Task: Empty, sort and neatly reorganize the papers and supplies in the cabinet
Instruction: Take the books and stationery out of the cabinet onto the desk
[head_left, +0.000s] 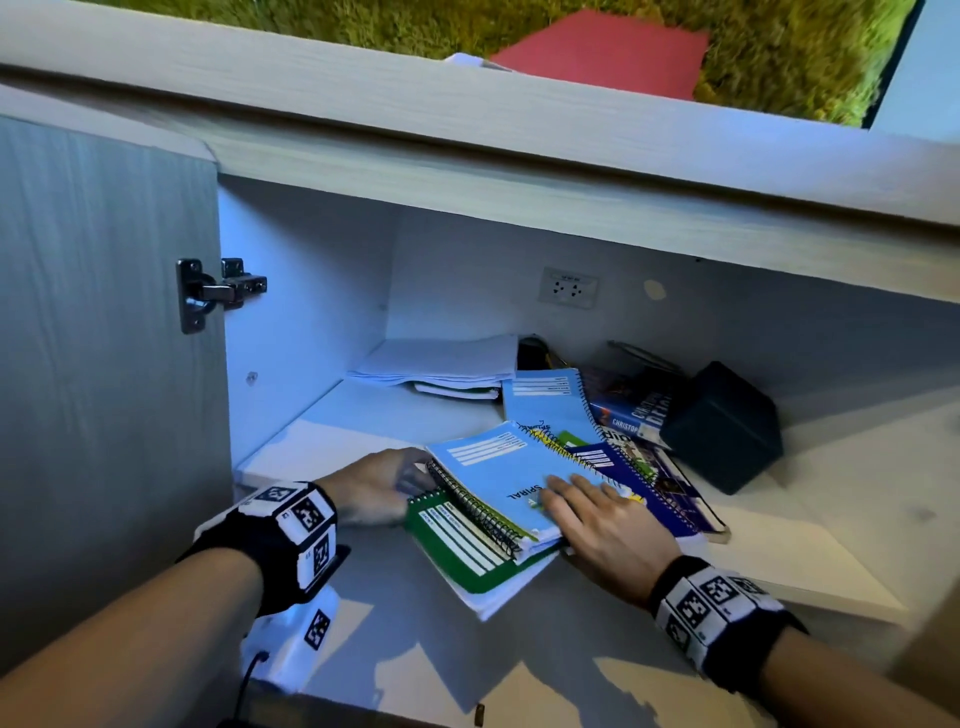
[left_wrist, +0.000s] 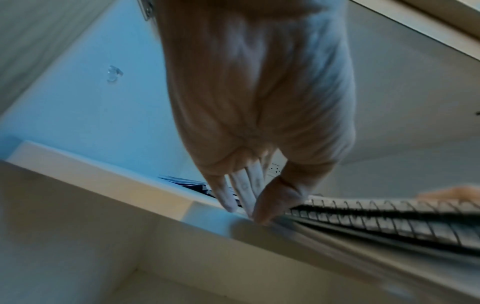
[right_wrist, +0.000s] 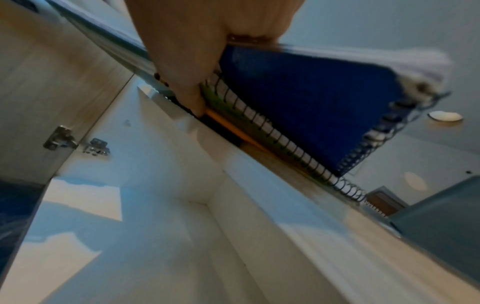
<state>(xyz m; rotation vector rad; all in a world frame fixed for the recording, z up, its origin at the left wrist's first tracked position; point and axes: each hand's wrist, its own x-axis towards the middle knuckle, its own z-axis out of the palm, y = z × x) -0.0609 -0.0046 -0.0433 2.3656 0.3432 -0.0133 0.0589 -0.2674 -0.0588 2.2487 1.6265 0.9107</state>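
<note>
So the light blue spiral notebook (head_left: 498, 480) is lying on top of a green notebook (head_left: 465, 545) at the front edge of the cabinet shelf (head_left: 322, 415), both sticking out over the lip. The right hand (head_left: 602, 525) is lying on the blue cover with fingers on top and thumb going underneath, so it's pinching the stack. The left hand (head_left: 379, 483) is reaching in at the coil end, straight fingertips (left_wrist: 228, 202) touching the shelf edge by the spirals. Past the right hand, more notebooks, a purple one (head_left: 644, 478), books and a dark box (head_left: 724, 426) are piling up; loose papers (head_left: 441, 364) are sitting farther back.
</note>
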